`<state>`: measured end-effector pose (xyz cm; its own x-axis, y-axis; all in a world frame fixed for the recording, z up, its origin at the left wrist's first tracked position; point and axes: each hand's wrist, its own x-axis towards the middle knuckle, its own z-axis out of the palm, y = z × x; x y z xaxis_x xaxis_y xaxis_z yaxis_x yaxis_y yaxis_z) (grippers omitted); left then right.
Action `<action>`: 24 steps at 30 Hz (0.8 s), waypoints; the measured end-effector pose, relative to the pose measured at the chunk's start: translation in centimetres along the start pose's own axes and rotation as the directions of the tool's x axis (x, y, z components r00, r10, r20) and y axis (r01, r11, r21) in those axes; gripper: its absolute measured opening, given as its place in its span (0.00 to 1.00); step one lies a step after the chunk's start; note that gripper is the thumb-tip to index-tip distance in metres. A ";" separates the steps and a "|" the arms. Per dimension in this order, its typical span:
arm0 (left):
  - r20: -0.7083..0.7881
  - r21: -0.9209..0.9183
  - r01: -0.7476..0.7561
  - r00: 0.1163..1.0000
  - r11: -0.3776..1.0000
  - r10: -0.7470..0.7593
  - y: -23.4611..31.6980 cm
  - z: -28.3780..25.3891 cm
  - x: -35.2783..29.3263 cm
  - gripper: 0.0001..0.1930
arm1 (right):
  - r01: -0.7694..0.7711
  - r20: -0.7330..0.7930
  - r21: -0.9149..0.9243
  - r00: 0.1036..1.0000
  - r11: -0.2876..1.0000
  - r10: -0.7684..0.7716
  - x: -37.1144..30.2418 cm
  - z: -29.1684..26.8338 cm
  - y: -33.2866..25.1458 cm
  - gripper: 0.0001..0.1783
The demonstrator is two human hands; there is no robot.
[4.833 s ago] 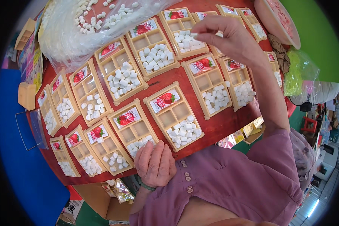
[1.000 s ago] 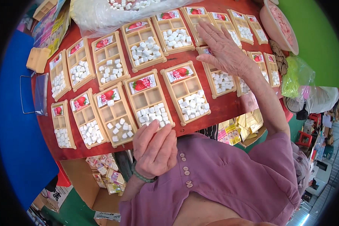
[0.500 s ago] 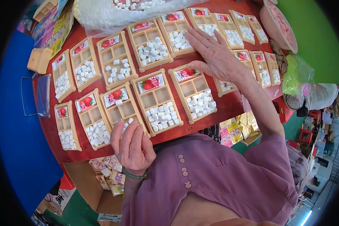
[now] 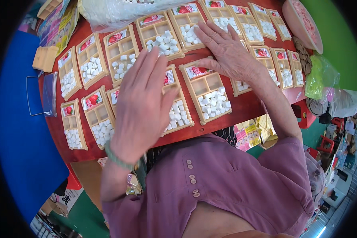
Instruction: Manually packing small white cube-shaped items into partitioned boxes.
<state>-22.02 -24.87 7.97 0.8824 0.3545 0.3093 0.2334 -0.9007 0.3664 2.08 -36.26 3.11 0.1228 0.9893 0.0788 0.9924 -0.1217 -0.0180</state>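
Note:
Two rows of tan compartment trays (image 4: 196, 94) stand on the red table. Each tray has a strawberry-printed packet (image 4: 93, 99) in its far section and small white marshmallow-like pieces (image 4: 214, 104) in its near section. My left hand (image 4: 142, 99), a green bracelet at its wrist, reaches over the middle trays with fingers stretched out and slightly blurred. It hides most of a near-row tray and part of its neighbour. My right hand (image 4: 231, 53) is spread, palm down, its fingertips at the far-row trays' white pieces and its thumb by a near-row packet.
Clear plastic sheeting (image 4: 119, 14) with more white pieces lies at the far edge. A pink basin (image 4: 303, 23) stands at the far right, near a green plastic bag (image 4: 319, 75). Further tan trays (image 4: 45, 58) are at the left, and a cardboard box (image 4: 87, 180) sits below the table.
My left hand has risen from a near-row tray and swung forward, its fingers straightening. My right hand stays over the far row, shifted slightly. The whole view has moved a little.

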 end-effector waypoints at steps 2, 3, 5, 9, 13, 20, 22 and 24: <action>0.031 -0.006 -0.071 0.997 0.997 0.071 -0.8 1.4 2.7 0.28 | 0.004 -0.006 -0.032 1.000 0.999 -0.004 0.0 -0.1 0.1 0.49; 0.039 0.022 -0.113 0.993 0.993 0.112 -1.0 2.4 3.7 0.28 | -0.002 -0.013 -0.031 1.000 1.000 0.001 -0.1 0.0 0.2 0.49; 0.068 0.065 -0.168 0.984 0.984 0.164 -1.1 4.1 5.0 0.30 | 0.008 -0.054 0.018 0.999 1.000 -0.007 -0.3 0.6 0.2 0.49; 0.126 0.118 -0.175 0.979 0.977 0.160 -1.6 6.3 6.4 0.31 | -0.015 -0.047 0.010 0.999 1.000 0.015 -0.1 0.8 0.1 0.48; 0.152 0.143 -0.193 0.973 0.971 0.171 -1.7 6.6 6.2 0.32 | 0.014 -0.071 -0.035 0.997 0.999 -0.016 -0.2 0.8 0.2 0.45; 0.167 0.183 -0.254 0.960 0.950 0.224 -1.9 6.6 6.2 0.35 | 0.025 -0.120 -0.017 0.992 1.000 -0.027 -0.4 1.0 0.2 0.41; 0.174 0.194 -0.256 0.959 0.947 0.223 -1.9 6.7 6.4 0.35 | 0.031 -0.118 -0.020 0.992 0.999 -0.033 -0.5 0.9 0.2 0.41; 0.176 0.205 -0.256 0.959 0.945 0.221 -1.8 6.7 6.4 0.35 | 0.038 -0.115 -0.027 0.992 0.999 -0.041 -0.5 0.7 0.2 0.41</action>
<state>-14.05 -22.64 3.40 0.9699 0.0965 0.2236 0.0787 -0.9931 0.0870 2.19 -36.76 2.40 0.0821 0.9776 0.1939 0.9962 -0.0860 0.0118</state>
